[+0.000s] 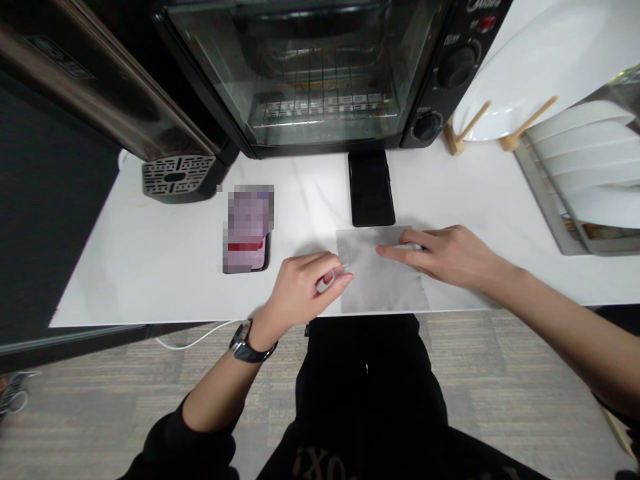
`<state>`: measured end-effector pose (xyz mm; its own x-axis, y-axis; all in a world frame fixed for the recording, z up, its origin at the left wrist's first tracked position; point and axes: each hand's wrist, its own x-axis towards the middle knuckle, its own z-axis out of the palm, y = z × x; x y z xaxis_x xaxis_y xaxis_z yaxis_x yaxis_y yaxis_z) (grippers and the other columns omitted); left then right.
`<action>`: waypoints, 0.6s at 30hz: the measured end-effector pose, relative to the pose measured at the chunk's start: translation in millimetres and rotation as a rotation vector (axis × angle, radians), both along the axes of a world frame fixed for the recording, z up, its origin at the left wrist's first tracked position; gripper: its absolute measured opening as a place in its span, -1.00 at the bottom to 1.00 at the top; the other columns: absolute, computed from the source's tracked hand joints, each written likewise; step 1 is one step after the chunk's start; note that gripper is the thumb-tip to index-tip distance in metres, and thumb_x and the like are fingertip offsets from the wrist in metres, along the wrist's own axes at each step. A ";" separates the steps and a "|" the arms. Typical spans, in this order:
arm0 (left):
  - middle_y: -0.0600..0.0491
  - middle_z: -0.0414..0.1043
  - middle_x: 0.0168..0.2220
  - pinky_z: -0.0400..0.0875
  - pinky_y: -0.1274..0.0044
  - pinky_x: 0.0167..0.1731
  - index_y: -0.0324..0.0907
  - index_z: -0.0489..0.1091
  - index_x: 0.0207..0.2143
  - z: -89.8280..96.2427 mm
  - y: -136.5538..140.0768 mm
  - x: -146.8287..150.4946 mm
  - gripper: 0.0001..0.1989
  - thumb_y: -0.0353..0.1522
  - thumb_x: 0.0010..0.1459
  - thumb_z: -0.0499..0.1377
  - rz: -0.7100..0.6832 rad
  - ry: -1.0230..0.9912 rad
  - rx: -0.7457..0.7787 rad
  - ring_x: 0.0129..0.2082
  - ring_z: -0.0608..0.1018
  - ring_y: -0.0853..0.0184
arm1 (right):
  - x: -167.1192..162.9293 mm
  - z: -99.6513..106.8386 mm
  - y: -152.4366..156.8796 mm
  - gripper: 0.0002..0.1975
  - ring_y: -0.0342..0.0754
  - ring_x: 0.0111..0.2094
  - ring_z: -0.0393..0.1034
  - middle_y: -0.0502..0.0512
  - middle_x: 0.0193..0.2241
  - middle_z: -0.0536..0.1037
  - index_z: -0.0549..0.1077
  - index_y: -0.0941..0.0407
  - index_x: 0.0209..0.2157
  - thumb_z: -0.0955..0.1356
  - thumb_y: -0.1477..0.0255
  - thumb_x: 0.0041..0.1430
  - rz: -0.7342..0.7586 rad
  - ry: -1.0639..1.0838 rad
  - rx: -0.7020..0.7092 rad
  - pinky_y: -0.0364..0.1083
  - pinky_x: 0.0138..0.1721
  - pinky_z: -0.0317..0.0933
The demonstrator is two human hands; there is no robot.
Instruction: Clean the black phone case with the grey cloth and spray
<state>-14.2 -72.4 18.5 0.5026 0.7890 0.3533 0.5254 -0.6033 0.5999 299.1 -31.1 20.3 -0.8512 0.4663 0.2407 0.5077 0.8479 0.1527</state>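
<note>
A thin grey cloth [383, 283] lies spread on the white counter near its front edge. My left hand [305, 283], with a watch on its wrist, is at the cloth's left side. Its thumb and fingers are closed round a small clear plastic piece [340, 271] whose exact kind I cannot make out. From the right, my right hand [445, 257] rests on the cloth with fingers stretched out and apart. Just behind the cloth lies a black phone [371, 190], face up. A second phone [247, 230], its lit screen blurred out, is left of my left hand.
A black toaster oven [325, 143] stands at the back of the counter [135, 273]. To its left is an appliance with a slotted drip tray [175, 177]. White plates [530, 73] stand in a wooden rack at the right, beside a metal dish rack [555, 220].
</note>
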 end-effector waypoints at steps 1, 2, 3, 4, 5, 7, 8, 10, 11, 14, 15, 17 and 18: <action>0.23 0.23 -0.53 0.17 0.56 -0.50 -0.15 0.33 -0.40 0.2 -0.1 0.1 -0.70 -0.26 0.44 0.17 -0.001 0.000 0.000 -0.57 0.29 0.48 | 0.4 -0.8 -0.4 -0.44 -0.15 -0.37 0.51 0.00 -0.13 0.64 0.29 -0.11 0.34 0.18 0.63 0.44 -0.001 0.009 0.002 -0.10 -0.52 0.03; 0.23 0.23 -0.53 0.17 0.56 -0.50 -0.15 0.33 -0.40 0.4 -0.1 0.1 -0.69 -0.26 0.44 0.17 -0.001 -0.001 0.001 -0.57 0.30 0.48 | 0.7 -1.7 -0.9 -0.46 -0.15 -0.37 0.51 0.00 -0.12 0.64 0.32 -0.12 0.31 0.18 0.62 0.45 0.001 0.014 0.001 -0.10 -0.52 0.04; 0.23 0.23 -0.53 0.17 0.56 -0.50 -0.15 0.33 -0.40 0.5 -0.2 0.2 -0.69 -0.26 0.45 0.17 -0.001 -0.001 0.003 -0.57 0.30 0.48 | 0.9 -2.7 -1.3 -0.49 -0.16 -0.37 0.52 -0.01 -0.13 0.64 0.35 -0.12 0.28 0.18 0.61 0.45 0.004 0.019 0.000 -0.10 -0.52 0.04; 0.23 0.23 -0.53 0.17 0.56 -0.50 -0.15 0.33 -0.40 0.6 -0.2 0.2 -0.69 -0.26 0.45 0.16 -0.002 -0.002 0.006 -0.57 0.30 0.48 | 1.0 -3.5 -1.7 -0.51 -0.16 -0.38 0.52 -0.02 -0.13 0.64 0.36 -0.12 0.26 0.18 0.60 0.46 0.009 0.025 -0.003 -0.10 -0.53 0.03; 0.22 0.23 -0.53 0.17 0.56 -0.50 -0.15 0.33 -0.40 0.6 -0.1 0.3 -0.69 -0.26 0.45 0.16 -0.002 -0.002 0.007 -0.57 0.30 0.48 | 0.9 -3.9 -2.0 -0.52 -0.16 -0.38 0.52 -0.03 -0.14 0.65 0.36 -0.14 0.26 0.18 0.59 0.47 0.012 0.033 -0.008 -0.10 -0.53 0.03; 0.23 0.23 -0.53 0.17 0.56 -0.50 -0.15 0.33 -0.40 0.5 0.0 0.4 -0.69 -0.26 0.45 0.17 0.000 0.001 0.006 -0.56 0.30 0.48 | 0.3 -2.7 -2.3 -0.57 -0.13 -0.38 0.53 -0.03 -0.16 0.66 0.30 -0.14 0.30 0.21 0.48 0.51 -0.006 0.087 -0.032 -0.10 -0.52 0.08; 0.23 0.23 -0.53 0.17 0.56 -0.49 -0.15 0.33 -0.40 0.3 0.1 0.4 -0.69 -0.25 0.45 0.17 0.001 0.002 0.004 -0.56 0.30 0.48 | -0.3 -0.6 -2.3 -0.59 -0.09 -0.37 0.54 -0.01 -0.16 0.67 0.27 -0.11 0.33 0.24 0.37 0.52 -0.030 0.138 -0.064 -0.10 -0.50 0.14; 0.23 0.23 -0.53 0.17 0.56 -0.49 -0.15 0.33 -0.40 -0.1 0.1 0.2 -0.69 -0.25 0.45 0.17 0.001 0.005 -0.001 -0.56 0.30 0.48 | -1.8 7.2 -2.1 -0.54 -0.01 -0.29 0.57 0.08 -0.11 0.67 0.26 -0.02 0.33 0.27 0.18 0.50 -0.062 0.257 -0.198 -0.06 -0.38 0.30; 0.23 0.23 -0.53 0.17 0.56 -0.49 -0.15 0.33 -0.40 -0.3 0.1 0.1 -0.69 -0.25 0.45 0.17 0.000 0.007 -0.004 -0.56 0.30 0.48 | -3.0 12.6 -2.0 -0.54 0.04 -0.22 0.57 0.13 -0.08 0.66 0.29 0.00 0.30 0.27 0.13 0.49 -0.064 0.325 -0.285 -0.02 -0.28 0.36; 0.23 0.23 -0.52 0.16 0.56 -0.48 -0.15 0.32 -0.39 -0.7 0.0 -0.4 -0.69 -0.25 0.45 0.17 -0.002 0.004 -0.004 -0.56 0.30 0.49 | -8.4 30.9 -3.0 -0.70 0.11 -0.11 0.53 0.14 -0.08 0.59 0.39 -0.09 0.13 0.26 0.16 0.48 -0.058 0.660 -0.452 0.09 -0.10 0.40; 0.23 0.24 -0.52 0.17 0.56 -0.48 -0.15 0.32 -0.39 -0.7 0.0 -0.5 -0.69 -0.25 0.45 0.17 -0.001 0.002 -0.002 -0.56 0.30 0.49 | -10.8 36.4 -4.0 -0.73 0.12 -0.15 0.50 0.12 -0.13 0.56 0.38 -0.12 0.09 0.25 0.14 0.47 -0.084 0.827 -0.458 0.11 -0.12 0.39; 0.23 0.25 -0.51 0.18 0.56 -0.48 -0.15 0.33 -0.39 -0.7 0.2 -0.6 -0.70 -0.25 0.45 0.17 -0.003 0.001 0.004 -0.55 0.31 0.49 | -15.3 45.2 -7.4 -0.65 0.11 -0.27 0.45 0.11 -0.25 0.49 0.36 -0.14 0.08 0.17 0.02 0.47 -0.164 1.083 -0.480 0.12 -0.23 0.37; 0.22 0.26 -0.51 0.18 0.56 -0.48 -0.15 0.33 -0.39 -0.6 0.4 -0.6 -0.70 -0.25 0.45 0.17 -0.002 0.001 0.008 -0.55 0.31 0.49 | -16.7 48.6 -9.7 -0.53 0.12 -0.32 0.42 0.12 -0.30 0.47 0.35 -0.12 0.10 0.08 -0.06 0.46 -0.196 1.110 -0.509 0.13 -0.27 0.35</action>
<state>-14.8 -72.0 17.9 0.5050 0.7850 0.3587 0.5247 -0.6092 0.5946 282.4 -40.7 68.9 -0.2074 0.8146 0.5416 0.2770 0.5799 -0.7662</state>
